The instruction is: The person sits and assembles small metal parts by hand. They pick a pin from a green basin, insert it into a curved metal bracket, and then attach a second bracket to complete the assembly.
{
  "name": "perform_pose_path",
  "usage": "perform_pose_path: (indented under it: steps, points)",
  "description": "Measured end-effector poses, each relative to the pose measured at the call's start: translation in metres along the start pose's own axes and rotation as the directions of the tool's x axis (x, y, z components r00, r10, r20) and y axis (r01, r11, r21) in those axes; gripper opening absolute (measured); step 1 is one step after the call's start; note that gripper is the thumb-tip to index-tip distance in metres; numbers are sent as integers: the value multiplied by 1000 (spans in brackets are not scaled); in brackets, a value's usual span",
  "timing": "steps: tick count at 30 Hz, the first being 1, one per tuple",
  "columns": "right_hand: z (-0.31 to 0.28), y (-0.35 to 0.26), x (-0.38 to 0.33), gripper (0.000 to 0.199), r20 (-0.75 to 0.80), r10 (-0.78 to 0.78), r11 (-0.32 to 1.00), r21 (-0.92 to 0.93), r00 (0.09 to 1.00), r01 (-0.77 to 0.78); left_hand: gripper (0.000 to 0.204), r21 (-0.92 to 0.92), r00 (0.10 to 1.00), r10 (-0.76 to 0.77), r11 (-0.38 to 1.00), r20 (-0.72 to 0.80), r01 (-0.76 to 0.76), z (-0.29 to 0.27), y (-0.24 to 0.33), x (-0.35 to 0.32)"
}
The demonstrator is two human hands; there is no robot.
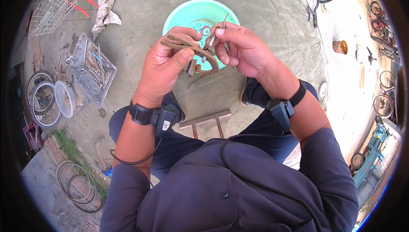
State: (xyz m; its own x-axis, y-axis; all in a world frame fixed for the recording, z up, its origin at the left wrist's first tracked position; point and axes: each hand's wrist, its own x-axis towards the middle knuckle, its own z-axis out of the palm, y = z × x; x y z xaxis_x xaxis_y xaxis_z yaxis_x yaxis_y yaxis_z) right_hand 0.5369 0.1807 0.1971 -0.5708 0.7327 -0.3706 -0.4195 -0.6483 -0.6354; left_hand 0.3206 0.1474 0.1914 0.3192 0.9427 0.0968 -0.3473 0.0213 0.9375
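Note:
My left hand (168,63) is closed around a rusty, curved bicycle brake caliper (215,64), thumb on top. A bolt and a brake block show at the caliper's lower side. Close beside it, my right hand (249,51) is closed in a pinch on a small thin metal piece (212,40); its exact kind is unclear. A slim pointed end sticks up above the right fingers. Both hands are over the near part of a light green plastic basin (183,11), which stands on the ground. Small parts lie in the basin, partly hidden by my hands.
To the left are a grey metal tray (108,78) with tools, a crumpled rag (104,12), a translucent tub (65,98) and bicycle rims (37,115). A wooden stool (205,119) stands between my legs. At right are a handlebar (315,4) and a rusty can (340,47).

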Motion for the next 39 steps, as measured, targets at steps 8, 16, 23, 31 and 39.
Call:
perform_pose_path:
  steps: [8,16,23,31,39]
  points:
    - [0,4,0,14,-21,-12,1000,4,1000,12,17,16,999,-37,999,9,36,5,3,-1]
    - [4,1,-2,29,43,-45,997,-58,998,47,19,-5,998,-56,998,-30,56,7,3,-2]
    - [13,2,-5,42,-69,-167,969,-197,984,150,19,-6,991,-98,995,-87,98,3,-3,-3]
    - [11,7,-7,44,-141,-216,960,-209,966,184,18,30,986,-81,996,-146,86,7,-9,-2]
    - [14,9,-8,34,21,-286,852,-452,958,264,20,91,982,-52,993,-181,70,6,-10,-1]
